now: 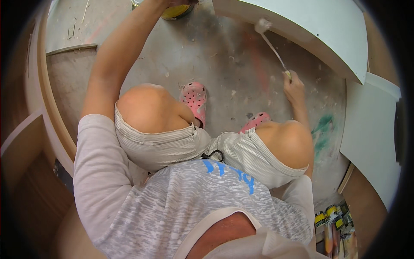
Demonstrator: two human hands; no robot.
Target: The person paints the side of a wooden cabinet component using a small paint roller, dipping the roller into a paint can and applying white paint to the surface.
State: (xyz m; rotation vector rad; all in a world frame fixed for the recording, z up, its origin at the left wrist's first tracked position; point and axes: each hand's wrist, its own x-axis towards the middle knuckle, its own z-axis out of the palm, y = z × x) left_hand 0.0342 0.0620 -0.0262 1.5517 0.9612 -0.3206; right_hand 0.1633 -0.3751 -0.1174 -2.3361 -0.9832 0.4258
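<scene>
My right hand (294,88) is closed round the handle of a small paint roller (272,48), its thin rod pointing up and to the left. The whitish roller head (263,25) is over the shaded side of a large white panel (319,21); whether it touches is unclear. At the top edge, my left arm (118,52) stretches forward to a yellow and black can (177,12). My left hand is mostly cut off by the frame there, so its grip on the can is hidden.
I am crouching, with pink clogs (195,101) on a stained grey floor (224,64). A green smear (324,131) marks the floor at right. A wooden frame (51,99) stands at left, a pale board (373,129) at right. Several small cans (331,211) sit at lower right.
</scene>
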